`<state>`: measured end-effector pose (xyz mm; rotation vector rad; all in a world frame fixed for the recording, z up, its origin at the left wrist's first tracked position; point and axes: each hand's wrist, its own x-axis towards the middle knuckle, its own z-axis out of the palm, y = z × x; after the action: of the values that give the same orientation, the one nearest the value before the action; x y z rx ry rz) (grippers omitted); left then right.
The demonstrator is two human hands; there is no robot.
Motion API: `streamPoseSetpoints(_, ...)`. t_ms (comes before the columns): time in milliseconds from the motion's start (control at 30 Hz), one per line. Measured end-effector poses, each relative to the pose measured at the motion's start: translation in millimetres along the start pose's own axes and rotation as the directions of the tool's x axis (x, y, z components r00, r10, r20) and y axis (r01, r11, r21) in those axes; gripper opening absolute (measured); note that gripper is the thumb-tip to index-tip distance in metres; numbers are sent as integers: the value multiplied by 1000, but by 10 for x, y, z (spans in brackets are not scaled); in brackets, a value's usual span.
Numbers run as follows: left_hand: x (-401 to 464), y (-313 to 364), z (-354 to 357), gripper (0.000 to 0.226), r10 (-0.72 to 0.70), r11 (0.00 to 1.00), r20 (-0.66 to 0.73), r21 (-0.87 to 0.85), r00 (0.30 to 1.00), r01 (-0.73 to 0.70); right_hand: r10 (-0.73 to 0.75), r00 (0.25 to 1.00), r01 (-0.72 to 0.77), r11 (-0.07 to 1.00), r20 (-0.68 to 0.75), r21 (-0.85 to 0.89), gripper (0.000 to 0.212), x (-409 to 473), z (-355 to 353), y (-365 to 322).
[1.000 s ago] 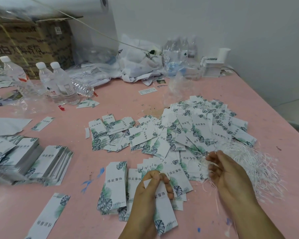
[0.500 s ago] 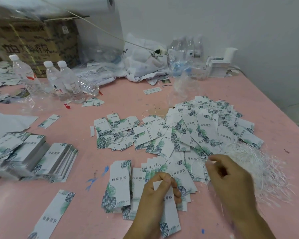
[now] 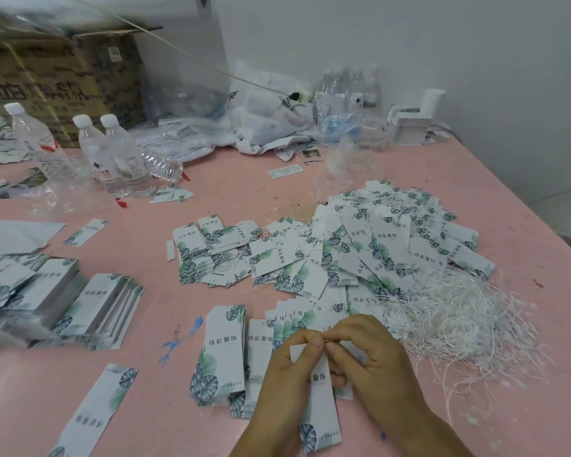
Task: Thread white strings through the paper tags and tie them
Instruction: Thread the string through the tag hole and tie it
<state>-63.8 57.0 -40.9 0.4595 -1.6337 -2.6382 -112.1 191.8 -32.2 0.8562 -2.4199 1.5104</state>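
Both hands now meeting at paper tag top

Table fills most of frame. Bottom centre: left hand and right hand meet over one tag. Just left of hands, short stacks of tags. Right of hands, tangle of strings. Above hands, centre to right, large loose heap of tags. Left edge, taller tag stacks. Lower left, single tag. Upper left, bottles in front of cardboard box. Top centre, bags.
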Motion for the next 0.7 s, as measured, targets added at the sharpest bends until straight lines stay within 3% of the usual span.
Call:
streamPoseSetpoints(167,-5,8,33,21,-16,1000,-6,-9,1000,16,24,998,-24,1000,-55,-4,6,-9,35,-28)
streamPoseSetpoints(233,3,29,45,19,-55,995,-2,-84,998,54,110,991,-105,992,-81,64,10,-16,20,-36)
streamPoseSetpoints(300,4,38,46,35,-102,972,4,-213,995,101,164,982,-153,982,-99,108,13,-30,12,-54)
streamPoseSetpoints(367,-9,24,47,36,-96,955,15,-280,995,97,205,975,-187,966,-88,180,20,-55,25,-74)
streamPoseSetpoints(433,-37,-9,34,38,-63,978,19,-197,998,65,234,970,-212,947,-64,243,27,-75,47,-79)
streamPoseSetpoints(500,-49,-47,31,39,-7,997,14,-79,1000,8,251,966,-231,942,-55,244,20,-73,53,-69)
streamPoseSetpoints(633,-54,-46,58,33,13,998,-2,-63,1000,-13,255,962,-232,951,-94,206,3,-66,18,-41)
streamPoseSetpoints(700,-56,-31,60,27,23,997,22,-69,1000,-21,242,964,-226,963,-107,146,10,-76,15,-23)
